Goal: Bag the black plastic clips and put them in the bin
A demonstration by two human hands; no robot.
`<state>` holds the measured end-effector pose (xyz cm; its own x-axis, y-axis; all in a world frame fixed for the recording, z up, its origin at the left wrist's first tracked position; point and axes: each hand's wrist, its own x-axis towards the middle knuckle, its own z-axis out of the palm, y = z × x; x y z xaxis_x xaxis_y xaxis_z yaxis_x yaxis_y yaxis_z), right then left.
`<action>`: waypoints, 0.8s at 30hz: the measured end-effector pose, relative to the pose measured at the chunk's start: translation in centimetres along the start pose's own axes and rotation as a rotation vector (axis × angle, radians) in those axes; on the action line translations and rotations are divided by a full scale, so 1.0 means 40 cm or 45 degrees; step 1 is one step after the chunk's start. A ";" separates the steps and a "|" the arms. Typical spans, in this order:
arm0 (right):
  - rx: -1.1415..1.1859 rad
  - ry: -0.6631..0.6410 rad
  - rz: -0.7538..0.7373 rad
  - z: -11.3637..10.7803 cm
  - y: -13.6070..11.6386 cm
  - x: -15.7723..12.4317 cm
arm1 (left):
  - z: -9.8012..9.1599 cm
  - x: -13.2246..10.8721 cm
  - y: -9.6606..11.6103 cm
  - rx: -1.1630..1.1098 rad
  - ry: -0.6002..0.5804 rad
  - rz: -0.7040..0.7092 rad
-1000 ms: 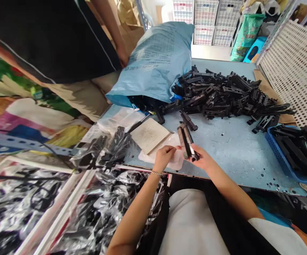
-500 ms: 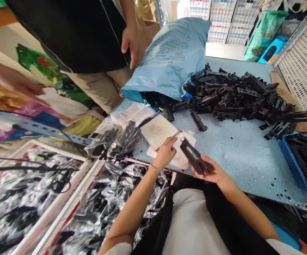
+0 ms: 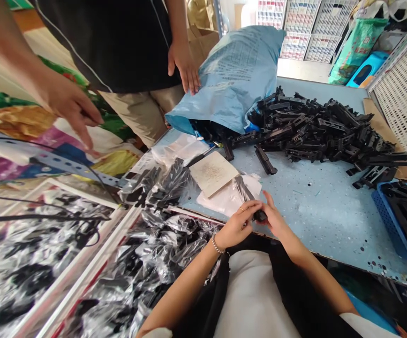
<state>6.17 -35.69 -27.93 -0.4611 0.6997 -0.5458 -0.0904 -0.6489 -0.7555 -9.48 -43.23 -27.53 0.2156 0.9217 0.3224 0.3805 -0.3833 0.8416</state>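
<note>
As left hand (image 3: 237, 226) meets right hand (image 3: 275, 218) — both grasp black part (image 3: 244, 190).

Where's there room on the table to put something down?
The biggest bare patch is blue tabletop between the right hand, the black heap and the blue basket; only small specks lie there. A narrower strip runs behind the heap. The left is crowded with the pale block, plastic bags and blue sack.
</note>
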 end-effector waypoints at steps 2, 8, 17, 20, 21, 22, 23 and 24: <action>-0.052 0.019 -0.030 0.000 0.004 -0.012 | 0.006 0.000 0.000 -0.069 -0.026 0.015; -0.280 0.079 -0.298 -0.001 0.029 0.012 | 0.036 0.005 -0.011 0.357 0.165 -0.111; -1.390 -0.077 -0.963 0.023 -0.028 -0.062 | -0.034 -0.006 0.004 -0.023 0.432 -0.103; -1.383 -0.301 -1.085 0.044 -0.025 -0.065 | -0.151 -0.034 0.028 0.195 0.564 -0.011; -1.376 -0.400 -1.050 0.052 -0.029 -0.069 | -0.204 -0.045 0.030 0.291 0.598 0.015; -1.378 -0.490 -1.004 0.058 -0.040 -0.080 | -0.264 -0.057 0.027 0.386 0.626 0.026; -1.385 -0.541 -0.964 0.062 -0.061 -0.101 | -0.329 -0.068 0.019 0.482 0.649 0.019; -1.392 -0.548 -0.949 0.061 -0.092 -0.132 | -0.397 -0.078 0.005 0.534 0.669 -0.007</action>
<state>6.79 -37.72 -21.40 -0.8603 0.4981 0.1085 0.2043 0.5319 -0.8218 -24.36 -45.27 -21.47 -0.2133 0.7891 0.5760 0.7206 -0.2710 0.6382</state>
